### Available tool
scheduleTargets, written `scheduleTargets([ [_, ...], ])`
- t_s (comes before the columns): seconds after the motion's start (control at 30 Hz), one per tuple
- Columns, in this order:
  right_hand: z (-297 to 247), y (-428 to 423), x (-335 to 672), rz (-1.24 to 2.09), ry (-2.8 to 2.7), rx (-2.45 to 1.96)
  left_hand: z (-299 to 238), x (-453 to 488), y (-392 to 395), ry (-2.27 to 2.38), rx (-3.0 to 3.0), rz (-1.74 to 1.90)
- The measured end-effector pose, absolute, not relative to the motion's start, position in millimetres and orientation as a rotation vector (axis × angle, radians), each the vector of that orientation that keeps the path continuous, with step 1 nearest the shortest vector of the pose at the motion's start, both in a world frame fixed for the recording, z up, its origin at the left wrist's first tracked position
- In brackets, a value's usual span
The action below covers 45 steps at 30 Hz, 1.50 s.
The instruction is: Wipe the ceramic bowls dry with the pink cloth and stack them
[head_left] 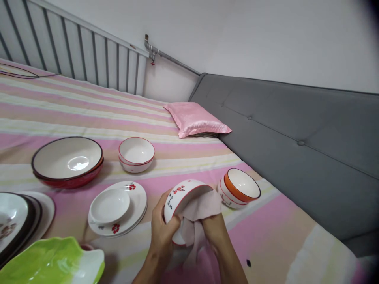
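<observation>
A white bowl (183, 193) with a red rim and red flowers is tilted on its side in front of me. My left hand (164, 222) grips it, thumb over the rim and fingers behind the outer wall. A pale pinkish cloth (202, 205) lies inside the bowl and drapes down below it. My right hand (212, 225) is inside the cloth at the bowl's opening; the cloth covers most of its fingers. Just right of the bowl stands a stack with an orange bowl (227, 187) on a white flowered bowl (224, 196).
On the striped bedsheet (275, 240) stand red bowls (71, 182), stacked white bowls (136, 167), flowered plates (139, 201) under a small white dish (109, 205), dark-rimmed plates (28, 221) and a green leaf-shaped dish (50, 262). A pink pillow (199, 118) leans near the grey headboard (278, 118).
</observation>
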State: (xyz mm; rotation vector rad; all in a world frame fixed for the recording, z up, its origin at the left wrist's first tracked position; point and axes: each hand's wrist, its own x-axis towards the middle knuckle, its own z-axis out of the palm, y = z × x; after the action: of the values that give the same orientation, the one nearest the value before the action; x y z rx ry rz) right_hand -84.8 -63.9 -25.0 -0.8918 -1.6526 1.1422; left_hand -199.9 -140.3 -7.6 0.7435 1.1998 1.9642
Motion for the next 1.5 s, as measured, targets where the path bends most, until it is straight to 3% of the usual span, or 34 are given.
scheduleTargets([
  [0.23, -1.3, -74.8, -85.3, 1.616, -1.747, -0.834, 4.3, -195.5, -139.2, 1.058, 0.279, 1.986],
  [0.33, 12.4, -75.1, -75.3, 1.731, -1.65, -1.009, 8.1, -197.2, -135.6, 1.021, 0.047, 1.969],
  [0.57, 19.0, -62.1, -60.3, 1.304, -1.075, -1.216, 4.7, -201.8, -132.1, 1.051, -0.092, 1.973],
  [0.77, 14.5, -73.8, -72.8, 0.89, -1.167, -1.161, -2.3, -191.4, -134.0, 1.038, 0.1, 1.829],
  [0.97, 5.8, -82.9, -85.1, 1.092, -1.646, -0.932, -9.8, -179.5, -129.1, 1.088, 0.236, 1.782],
  [1.13, 2.0, -81.8, -86.0, 0.91, -2.049, -0.895, -11.9, -173.0, -129.0, 1.195, 0.334, 1.797],
  [1.3, 0.4, -76.8, -84.1, 0.792, -2.105, -0.839, -9.0, -167.4, -132.3, 1.224, 0.421, 1.792],
  [1.5, 9.5, -81.2, -84.9, 1.012, -2.161, -0.641, -11.2, -167.0, -130.1, 1.179, 0.467, 1.802],
])
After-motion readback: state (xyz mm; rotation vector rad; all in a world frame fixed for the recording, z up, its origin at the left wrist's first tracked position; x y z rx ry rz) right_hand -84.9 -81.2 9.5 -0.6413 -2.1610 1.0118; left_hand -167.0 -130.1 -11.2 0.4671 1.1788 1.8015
